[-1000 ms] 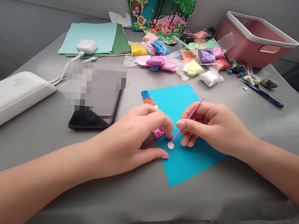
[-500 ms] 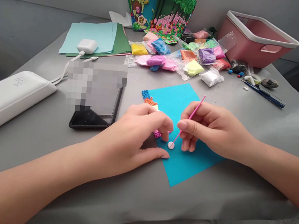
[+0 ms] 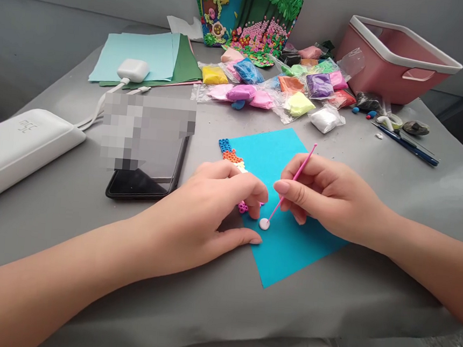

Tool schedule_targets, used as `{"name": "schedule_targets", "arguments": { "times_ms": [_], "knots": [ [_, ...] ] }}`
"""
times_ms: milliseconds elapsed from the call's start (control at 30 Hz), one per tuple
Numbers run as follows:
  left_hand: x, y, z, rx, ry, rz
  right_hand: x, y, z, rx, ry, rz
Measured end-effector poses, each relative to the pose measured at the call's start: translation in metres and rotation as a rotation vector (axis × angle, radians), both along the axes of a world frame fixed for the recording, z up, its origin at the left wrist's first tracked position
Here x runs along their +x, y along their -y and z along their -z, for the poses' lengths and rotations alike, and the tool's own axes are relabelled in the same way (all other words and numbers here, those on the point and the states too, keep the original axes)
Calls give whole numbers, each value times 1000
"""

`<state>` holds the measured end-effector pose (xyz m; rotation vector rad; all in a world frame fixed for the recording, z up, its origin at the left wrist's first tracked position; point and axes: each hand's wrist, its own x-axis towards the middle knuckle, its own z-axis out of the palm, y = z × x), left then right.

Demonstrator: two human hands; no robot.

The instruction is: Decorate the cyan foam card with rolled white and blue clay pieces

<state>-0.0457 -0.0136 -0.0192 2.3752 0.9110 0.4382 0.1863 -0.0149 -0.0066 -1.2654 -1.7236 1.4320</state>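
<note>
Where any writing could be made out, it was only a few grey characters printed on the long white case [image 3: 18, 147] at the left, and they were too faint and skewed to read. A pixelated block covered the upper part of the black phone [image 3: 150, 174], so nothing on its screen could be told. The bags of coloured clay [image 3: 279, 86] across the far side showed no legible labels.

The right hand [image 3: 327, 195] was closed in a pen-like pinch on the thin pink tool [image 3: 293, 181], thumb and forefinger meeting around its shaft while the other fingers curled under. The tool slanted down to the left, its lower tip touching the small pale clay disc [image 3: 264, 224], which lay on the turquoise sheet [image 3: 290, 249] near that sheet's left edge. The left hand [image 3: 207, 214] rested palm down on the grey table [image 3: 325, 306], fingers loosely bent and gripping nothing, with a fingertip just beside the disc and the thumb lying along the sheet's edge.

That hand hid most of the strip of small clay rings [image 3: 230, 153] running down the sheet's left border; blue, orange and cream ones showed above it and a few pink ones below. The pink bin [image 3: 395, 63] at the far right hid its contents behind its wall, and the clay picture [image 3: 249, 18] standing at the back was cut off by the top of the frame.
</note>
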Motion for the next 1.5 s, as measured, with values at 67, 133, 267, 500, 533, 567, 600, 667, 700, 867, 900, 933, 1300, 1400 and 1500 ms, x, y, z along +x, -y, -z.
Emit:
{"name": "schedule_targets", "arguments": {
  "times_ms": [67, 133, 267, 500, 533, 567, 600, 667, 700, 867, 900, 933, 1300, 1400, 1500],
  "knots": [
    [0, 0, -1, -15, -12, 6, 0, 0, 0, -18, -27, -33],
    [1, 1, -2, -17, -11, 8, 1, 0, 1, -21, -22, -49],
    [1, 1, -1, -15, -8, 3, 2, -2, 3, 13, 12, -13],
    [0, 2, 1, -17, 9, 6, 2, -3, 3, -3, 8, -56],
    [0, 2, 2, -19, 8, 5, 2, -3, 3, 6, 14, -47],
    [0, 2, 2, -16, 10, 4, 2, -3, 3, 9, 15, -45],
    [0, 2, 2, -9, 13, 5, 2, -3, 3, 6, 13, -53],
    [0, 2, 1, 3, 14, 8, 2, -2, 3, -9, 12, -83],
    [0, 2, 1, 3, 10, 8, 1, -2, 2, -10, 16, -91],
    [0, 3, 0, -19, -15, 0, 1, -2, 2, 18, 35, -47],
    [0, 3, 1, -15, -8, 1, 0, -3, 2, 13, 28, -52],
    [0, 3, 1, -9, 2, 3, 0, -3, 2, 7, 25, -64],
    [0, 3, 1, -13, 1, 3, 0, -4, 4, -10, 5, -79],
    [0, 4, 1, -15, -1, 2, -1, -5, 4, -4, 15, -43],
    [0, 4, 2, -15, -6, 0, -2, -5, 4, -12, -2, -68]
  ]
}}
